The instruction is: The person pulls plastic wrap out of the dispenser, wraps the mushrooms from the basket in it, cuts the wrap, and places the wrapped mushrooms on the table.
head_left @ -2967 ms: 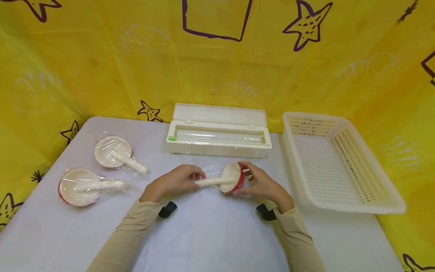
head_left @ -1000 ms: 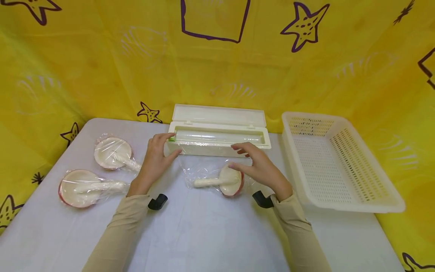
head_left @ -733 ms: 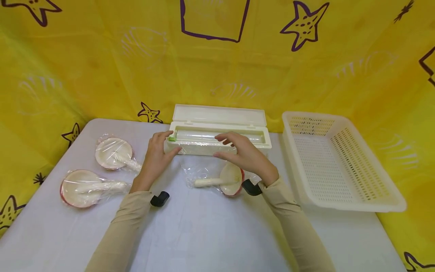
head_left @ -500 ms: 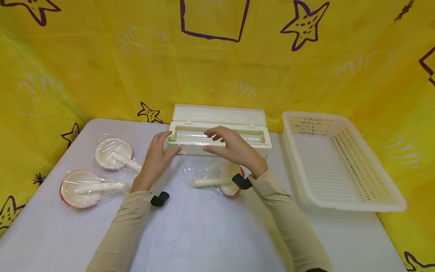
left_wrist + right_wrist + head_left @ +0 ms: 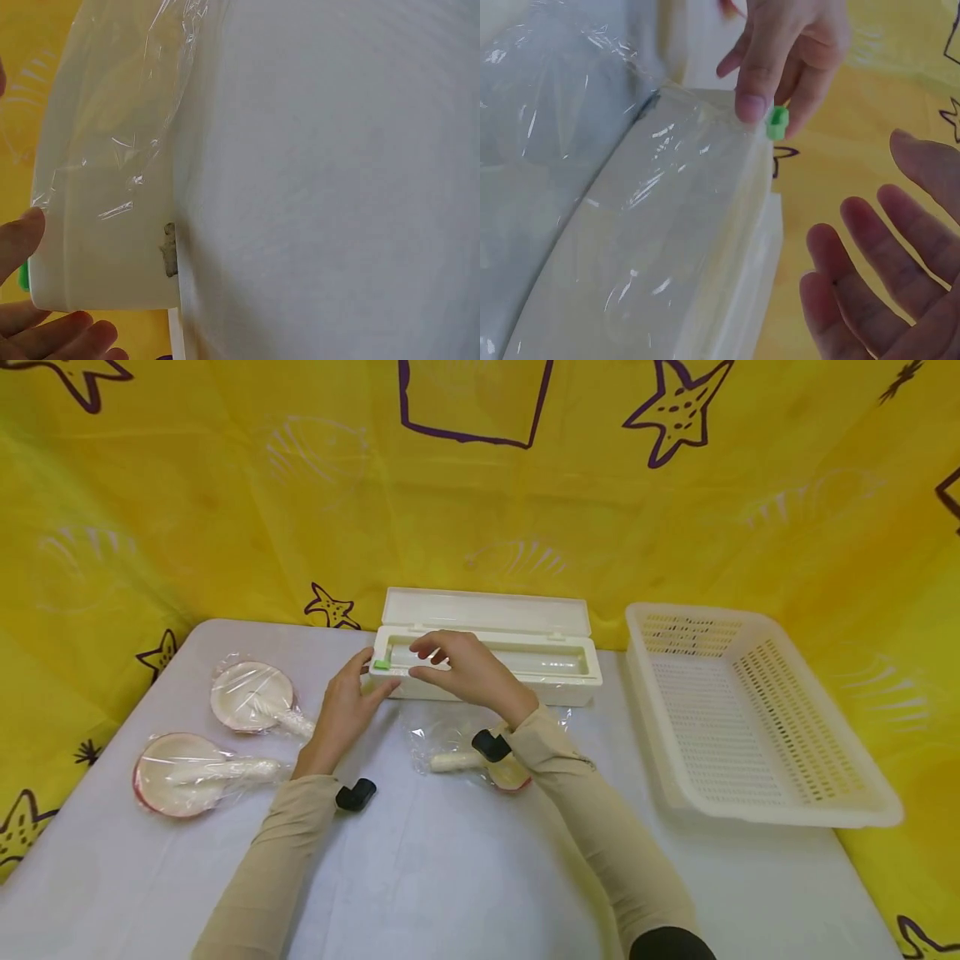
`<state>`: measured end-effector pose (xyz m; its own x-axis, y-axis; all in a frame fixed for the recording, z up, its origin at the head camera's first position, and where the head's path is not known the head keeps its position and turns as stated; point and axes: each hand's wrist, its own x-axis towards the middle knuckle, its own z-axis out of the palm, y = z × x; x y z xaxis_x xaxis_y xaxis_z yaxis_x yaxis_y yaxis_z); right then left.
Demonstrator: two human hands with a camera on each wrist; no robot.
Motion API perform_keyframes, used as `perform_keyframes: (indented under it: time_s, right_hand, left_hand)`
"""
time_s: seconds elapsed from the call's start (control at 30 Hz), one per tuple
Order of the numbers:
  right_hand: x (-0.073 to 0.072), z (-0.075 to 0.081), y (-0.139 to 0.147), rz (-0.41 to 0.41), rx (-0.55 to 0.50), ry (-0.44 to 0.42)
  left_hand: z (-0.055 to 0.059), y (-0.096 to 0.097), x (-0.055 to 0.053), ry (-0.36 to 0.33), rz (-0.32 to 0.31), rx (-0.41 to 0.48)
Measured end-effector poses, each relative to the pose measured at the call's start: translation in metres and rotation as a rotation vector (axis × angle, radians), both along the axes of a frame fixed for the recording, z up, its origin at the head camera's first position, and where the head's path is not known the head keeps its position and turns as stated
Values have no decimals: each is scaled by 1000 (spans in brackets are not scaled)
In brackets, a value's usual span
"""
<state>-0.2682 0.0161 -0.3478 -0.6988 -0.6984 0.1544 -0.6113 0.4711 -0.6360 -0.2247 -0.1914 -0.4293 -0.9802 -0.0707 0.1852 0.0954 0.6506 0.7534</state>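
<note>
At the left end of a white cling film dispenser (image 5: 558,692), my left hand (image 5: 337,714) grips the box, thumb on the front and fingers at the end. A green slider (image 5: 778,123) sits beside that thumb. My right hand (image 5: 476,672) hovers over the dispenser, fingers apart and loosely bent, holding nothing. The clear roll (image 5: 536,662) lies inside, partly hidden by this hand. Clear cling film (image 5: 127,135) hangs down the box's front. Below my right wrist, a red-rimmed bowl (image 5: 512,774) with a cream spoon (image 5: 453,762) lies under film, partly covered by the sleeve.
Two film-wrapped bowls with spoons lie at the left: an upper bowl (image 5: 238,693) and a lower bowl (image 5: 153,777). A white perforated basket (image 5: 787,814) stands at the right. The dispenser's raised lid (image 5: 487,610) leans near the yellow backdrop (image 5: 480,502).
Both hands have left the bowl and spoon. My left hand has gone to the dispenser's left end and stayed. The right hand has swept left across the box.
</note>
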Motion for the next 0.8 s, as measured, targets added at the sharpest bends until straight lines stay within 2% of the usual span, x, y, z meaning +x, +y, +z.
perform_keyframes:
  time_s: [0.27,0.4,0.53,0.8]
  right_hand:
    - [-14,-3,-28,48,43,4]
    - [-20,-10,-39,34,102,7]
    - [-25,-17,-46,25,149,1]
    - [-30,-30,-57,25,160,9]
  left_hand:
    - [-4,-3,-3,5,28,37]
    - [-4,-4,-3,-17,16,64]
    - [-5,-6,-4,-12,0,95]
    - [-9,-5,-5,16,-15,108]
